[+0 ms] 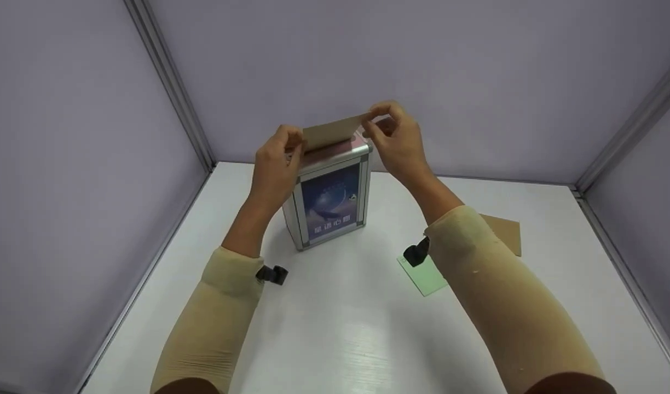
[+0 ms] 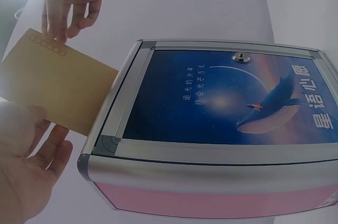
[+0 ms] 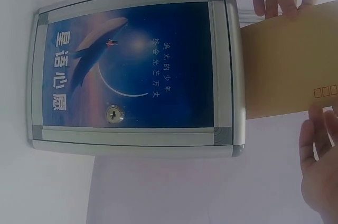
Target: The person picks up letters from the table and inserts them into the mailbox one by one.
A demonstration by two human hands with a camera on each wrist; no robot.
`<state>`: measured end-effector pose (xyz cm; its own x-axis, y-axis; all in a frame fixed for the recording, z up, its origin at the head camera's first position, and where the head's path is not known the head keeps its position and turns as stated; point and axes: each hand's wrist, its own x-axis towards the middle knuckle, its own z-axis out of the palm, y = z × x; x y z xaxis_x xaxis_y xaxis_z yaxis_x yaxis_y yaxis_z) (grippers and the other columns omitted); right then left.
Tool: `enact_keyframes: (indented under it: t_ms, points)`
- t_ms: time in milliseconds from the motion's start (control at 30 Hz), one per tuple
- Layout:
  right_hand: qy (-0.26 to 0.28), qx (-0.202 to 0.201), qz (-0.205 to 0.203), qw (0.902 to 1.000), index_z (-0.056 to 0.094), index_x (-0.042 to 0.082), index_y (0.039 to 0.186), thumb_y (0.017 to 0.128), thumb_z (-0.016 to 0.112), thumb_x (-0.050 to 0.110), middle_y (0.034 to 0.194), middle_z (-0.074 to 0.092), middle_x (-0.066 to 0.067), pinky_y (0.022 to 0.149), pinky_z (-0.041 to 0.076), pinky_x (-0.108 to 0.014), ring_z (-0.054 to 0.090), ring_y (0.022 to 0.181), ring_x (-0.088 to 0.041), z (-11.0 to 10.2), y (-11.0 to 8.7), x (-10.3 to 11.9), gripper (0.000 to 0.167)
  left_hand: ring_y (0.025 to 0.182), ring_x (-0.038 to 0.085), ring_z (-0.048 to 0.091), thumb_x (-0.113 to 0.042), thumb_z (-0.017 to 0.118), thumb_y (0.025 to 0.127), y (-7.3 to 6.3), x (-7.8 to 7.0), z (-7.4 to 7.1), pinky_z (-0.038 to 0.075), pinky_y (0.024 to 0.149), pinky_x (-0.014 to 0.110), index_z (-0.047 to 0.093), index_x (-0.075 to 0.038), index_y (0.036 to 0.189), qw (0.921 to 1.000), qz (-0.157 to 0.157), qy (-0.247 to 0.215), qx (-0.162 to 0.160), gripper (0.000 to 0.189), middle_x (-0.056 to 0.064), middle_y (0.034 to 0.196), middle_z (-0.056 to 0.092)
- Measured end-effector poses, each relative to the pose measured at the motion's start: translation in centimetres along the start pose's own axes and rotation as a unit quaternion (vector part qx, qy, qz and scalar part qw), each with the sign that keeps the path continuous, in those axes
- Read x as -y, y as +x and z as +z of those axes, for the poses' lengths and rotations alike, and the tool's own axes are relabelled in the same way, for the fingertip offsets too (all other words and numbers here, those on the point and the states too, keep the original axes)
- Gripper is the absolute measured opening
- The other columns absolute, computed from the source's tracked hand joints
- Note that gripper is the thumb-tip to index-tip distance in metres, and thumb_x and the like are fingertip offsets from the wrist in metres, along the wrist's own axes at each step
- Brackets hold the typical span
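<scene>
A brown envelope (image 1: 332, 133) stands upright over the top of a suggestion box (image 1: 333, 232), its lower edge right at the top face. My left hand (image 1: 276, 167) pinches one side of the envelope between thumb and fingers; the other side is pinched by my right hand (image 1: 398, 143). Red postcode squares show along the envelope (image 2: 58, 71) near its upper edge in the left wrist view. The box has a silver frame, pink sides and a front door with a whale picture (image 3: 103, 39) and a keyhole lock (image 3: 114, 113). Its top opening is hidden behind the envelope.
On the white table (image 1: 335, 306), a light green paper slip (image 1: 425, 276) lies below my right wrist. Farther right is a brown envelope or card (image 1: 503, 232), partly covered by my sleeve. Pale walls (image 1: 477, 71) with metal corner posts enclose the table's back and sides.
</scene>
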<state>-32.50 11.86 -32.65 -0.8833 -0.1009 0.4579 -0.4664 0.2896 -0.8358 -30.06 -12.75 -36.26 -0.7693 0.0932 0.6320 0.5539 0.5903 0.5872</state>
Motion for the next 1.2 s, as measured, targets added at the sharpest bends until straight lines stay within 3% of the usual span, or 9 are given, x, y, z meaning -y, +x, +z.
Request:
enact_keyframes:
  t_ms: [200, 533, 633, 767, 900, 1000, 1200]
  points:
    - [0.008, -0.013, -0.017, 0.9997, 0.068, 0.012, 0.118, 0.107, 0.070, 0.016, 0.117, 0.074, -0.007, 0.093, 0.060, -0.025, 0.076, 0.099, -0.024, 0.0, 0.0, 0.3, 0.012, 0.121, 0.031, 0.075, -0.012, 0.061, 0.112, 0.0, 0.2, 0.4, 0.063, 0.100, 0.043, 0.059, -0.006, 0.125, 0.9997, 0.016, 0.016, -0.005, 0.015, 0.014, 0.127, 0.072]
    - [-0.059, -0.011, -0.024, 0.9979, 0.069, 0.009, 0.119, 0.109, 0.068, 0.019, 0.115, 0.077, -0.010, 0.084, 0.059, -0.022, 0.077, 0.095, -0.020, 0.4, 0.3, -1.0, 0.015, 0.118, 0.035, 0.076, -0.019, 0.052, 0.116, -0.1, 1.0, 0.8, 0.065, 0.092, 0.047, 0.053, -0.010, 0.127, 0.9971, 0.034, 0.067, -0.010, 0.014, 0.017, 0.125, 0.071]
    - [-0.072, -0.006, -0.027, 0.9971, 0.069, 0.008, 0.119, 0.109, 0.066, 0.019, 0.114, 0.078, -0.013, 0.084, 0.060, -0.026, 0.078, 0.095, -0.024, 0.5, 0.4, -1.6, 0.015, 0.103, 0.033, 0.078, -0.019, 0.051, 0.117, -0.2, 1.4, 1.1, 0.063, 0.087, 0.049, 0.052, -0.011, 0.125, 0.9951, 0.043, 0.088, -0.010, 0.012, 0.017, 0.119, 0.074]
    - [-0.085, 0.003, -0.026, 0.9960, 0.069, 0.009, 0.121, 0.110, 0.065, 0.018, 0.114, 0.079, -0.014, 0.087, 0.061, -0.033, 0.079, 0.099, -0.028, 0.7, 0.2, -2.3, 0.015, 0.092, 0.031, 0.072, -0.020, 0.051, 0.117, -0.3, 1.6, 1.3, 0.057, 0.099, 0.053, 0.052, -0.013, 0.125, 0.9922, 0.045, 0.116, -0.009, 0.011, 0.014, 0.111, 0.077]
    - [-0.098, 0.018, -0.017, 0.9949, 0.069, 0.011, 0.123, 0.111, 0.063, 0.020, 0.118, 0.078, -0.011, 0.087, 0.060, -0.033, 0.078, 0.101, -0.026, 0.9, 0.1, -2.8, 0.016, 0.087, 0.032, 0.066, -0.023, 0.047, 0.118, -0.6, 1.6, 1.3, 0.046, 0.117, 0.055, 0.054, -0.013, 0.125, 0.9913, 0.024, 0.130, 0.002, 0.015, 0.011, 0.094, 0.074]
    - [-0.099, 0.029, -0.015, 0.9946, 0.070, 0.011, 0.124, 0.111, 0.063, 0.021, 0.124, 0.075, -0.009, 0.087, 0.059, -0.033, 0.076, 0.102, -0.024, 0.9, -0.1, -3.3, 0.018, 0.089, 0.032, 0.065, -0.025, 0.046, 0.118, -0.7, 1.7, 1.3, 0.044, 0.119, 0.055, 0.058, -0.010, 0.125, 0.9920, 0.004, 0.126, 0.005, 0.020, 0.011, 0.091, 0.073]
    - [-0.110, 0.054, -0.012, 0.9924, 0.071, 0.010, 0.131, 0.112, 0.062, 0.023, 0.130, 0.064, -0.013, 0.085, 0.057, -0.032, 0.067, 0.098, -0.021, 0.8, -0.4, -4.0, 0.024, 0.116, 0.035, 0.065, -0.027, 0.055, 0.115, -1.1, 2.0, 1.5, 0.042, 0.117, 0.057, 0.065, -0.007, 0.124, 0.9940, -0.036, 0.103, 0.009, 0.024, 0.012, 0.118, 0.075]
